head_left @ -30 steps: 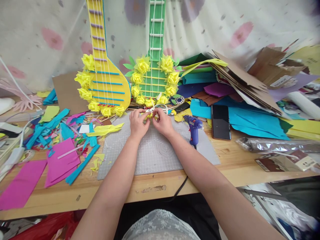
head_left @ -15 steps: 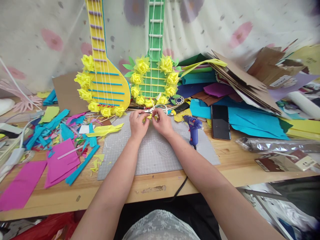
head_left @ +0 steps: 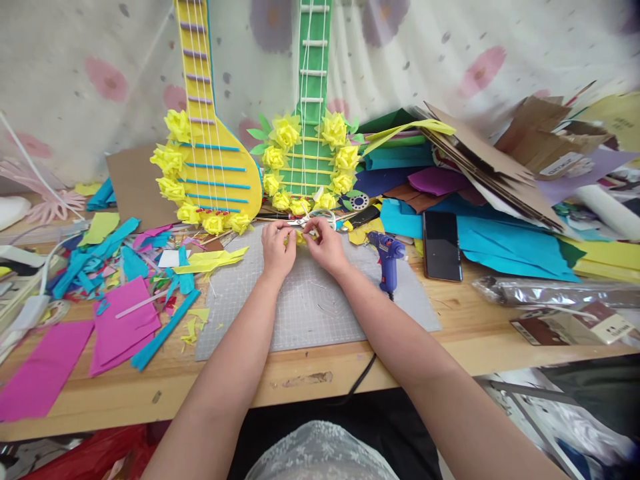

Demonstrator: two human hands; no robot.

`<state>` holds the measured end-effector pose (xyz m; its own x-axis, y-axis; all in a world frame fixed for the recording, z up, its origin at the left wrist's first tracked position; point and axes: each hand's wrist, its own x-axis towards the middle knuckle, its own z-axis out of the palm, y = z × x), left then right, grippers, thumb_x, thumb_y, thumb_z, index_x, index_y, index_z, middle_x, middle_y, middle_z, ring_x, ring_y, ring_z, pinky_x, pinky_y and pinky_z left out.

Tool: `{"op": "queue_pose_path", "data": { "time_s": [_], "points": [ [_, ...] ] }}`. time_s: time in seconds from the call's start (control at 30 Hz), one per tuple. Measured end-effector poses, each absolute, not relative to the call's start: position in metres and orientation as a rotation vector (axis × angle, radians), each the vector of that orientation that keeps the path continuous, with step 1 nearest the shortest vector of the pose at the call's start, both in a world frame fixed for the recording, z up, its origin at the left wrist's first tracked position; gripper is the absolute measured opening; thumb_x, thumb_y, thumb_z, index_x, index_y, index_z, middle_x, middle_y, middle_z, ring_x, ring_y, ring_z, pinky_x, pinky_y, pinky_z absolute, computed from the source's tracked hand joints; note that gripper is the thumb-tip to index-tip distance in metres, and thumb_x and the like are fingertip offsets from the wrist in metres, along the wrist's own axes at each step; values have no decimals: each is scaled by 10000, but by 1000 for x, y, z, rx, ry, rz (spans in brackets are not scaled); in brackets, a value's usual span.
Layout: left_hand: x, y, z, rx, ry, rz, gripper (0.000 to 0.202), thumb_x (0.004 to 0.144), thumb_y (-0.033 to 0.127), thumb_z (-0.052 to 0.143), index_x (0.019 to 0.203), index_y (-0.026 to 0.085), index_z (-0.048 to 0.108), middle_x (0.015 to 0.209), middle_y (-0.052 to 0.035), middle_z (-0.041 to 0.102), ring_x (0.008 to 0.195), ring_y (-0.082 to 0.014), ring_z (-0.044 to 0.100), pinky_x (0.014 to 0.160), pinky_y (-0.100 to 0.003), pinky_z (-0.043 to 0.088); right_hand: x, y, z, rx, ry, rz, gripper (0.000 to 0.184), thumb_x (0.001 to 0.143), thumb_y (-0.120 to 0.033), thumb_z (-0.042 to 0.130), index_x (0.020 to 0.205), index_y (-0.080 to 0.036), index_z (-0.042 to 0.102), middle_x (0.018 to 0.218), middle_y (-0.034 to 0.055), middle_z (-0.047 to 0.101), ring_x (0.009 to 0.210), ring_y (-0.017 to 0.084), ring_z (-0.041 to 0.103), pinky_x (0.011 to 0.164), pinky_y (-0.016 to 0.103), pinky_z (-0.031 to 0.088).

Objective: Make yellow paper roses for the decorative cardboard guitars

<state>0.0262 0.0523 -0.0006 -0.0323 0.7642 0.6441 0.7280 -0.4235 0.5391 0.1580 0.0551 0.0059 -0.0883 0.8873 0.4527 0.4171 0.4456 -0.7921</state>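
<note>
My left hand (head_left: 278, 248) and my right hand (head_left: 325, 247) are close together at the far side of the grey cutting mat (head_left: 315, 307). Their curled fingers pinch a small piece of yellow crepe paper (head_left: 301, 237), mostly hidden between them. Just beyond the fingertips lie scissors (head_left: 327, 214) with pale handles. Behind them stands a green paper guitar (head_left: 306, 150) ringed with yellow paper flowers. A yellow paper guitar (head_left: 227, 157) with blue strips leans to its left. On the mat's right part rests a blue glue gun (head_left: 388, 259).
Blue and pink paper scraps (head_left: 125, 300) cover the left of the wooden table (head_left: 300, 380). A black phone (head_left: 442, 245) lies on blue paper at right, with stacked cardboard (head_left: 493, 163) behind it. A folded yellow strip (head_left: 213, 259) sits by the mat's left edge.
My left hand has shifted slightly right, and its fingers have turned a little around the yellow paper. The right hand stays nearly in place.
</note>
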Motion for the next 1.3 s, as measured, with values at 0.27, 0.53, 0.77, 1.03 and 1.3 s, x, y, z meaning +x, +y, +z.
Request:
{"op": "queue_pose_path", "data": {
  "time_s": [0.27, 0.53, 0.77, 1.03, 1.3],
  "points": [
    [23, 51, -1, 2129, 1670, 1517, 144, 819, 300, 486, 837, 193, 581, 962, -77, 534, 979, -190, 472, 901, -350, 358, 157, 65, 0, -997, -1469, 859, 151, 710, -264, 505, 816, -211, 411, 794, 1, 529, 741, 117, 534, 541, 217, 389],
    [25, 54, -5, 2033, 1545, 1515, 112, 819, 252, 460, 781, 190, 545, 928, -74, 514, 963, -187, 475, 892, -337, 363, 157, 67, 2, -896, -1337, 1032, 209, 658, -250, 581, 788, -212, 422, 755, -11, 522, 760, 117, 529, 541, 206, 367],
    [26, 51, 1, 1951, 1770, 1633, 125, 789, 289, 521, 828, 181, 569, 913, -87, 542, 958, -206, 477, 896, -365, 335, 156, 65, 1, -949, -1313, 847, 148, 714, -272, 552, 790, -213, 439, 777, -13, 529, 701, 104, 520, 597, 229, 420],
    [44, 39, 8, 1774, 1437, 1659, 158, 767, 333, 557, 836, 192, 566, 801, -31, 577, 730, -129, 510, 728, -266, 398, 157, 56, 5, -1158, -1584, 255, 69, 788, -239, 478, 837, -208, 515, 795, 14, 601, 613, 111, 514, 561, 244, 384],
    [45, 43, 2, 1588, 1473, 1635, 60, 747, 211, 543, 805, 196, 552, 786, -15, 579, 688, -106, 524, 617, -221, 413, 154, 53, 6, -1114, -1652, 313, 47, 781, -220, 482, 817, -210, 511, 797, 8, 596, 643, 115, 526, 588, 243, 404]
  ]
}}
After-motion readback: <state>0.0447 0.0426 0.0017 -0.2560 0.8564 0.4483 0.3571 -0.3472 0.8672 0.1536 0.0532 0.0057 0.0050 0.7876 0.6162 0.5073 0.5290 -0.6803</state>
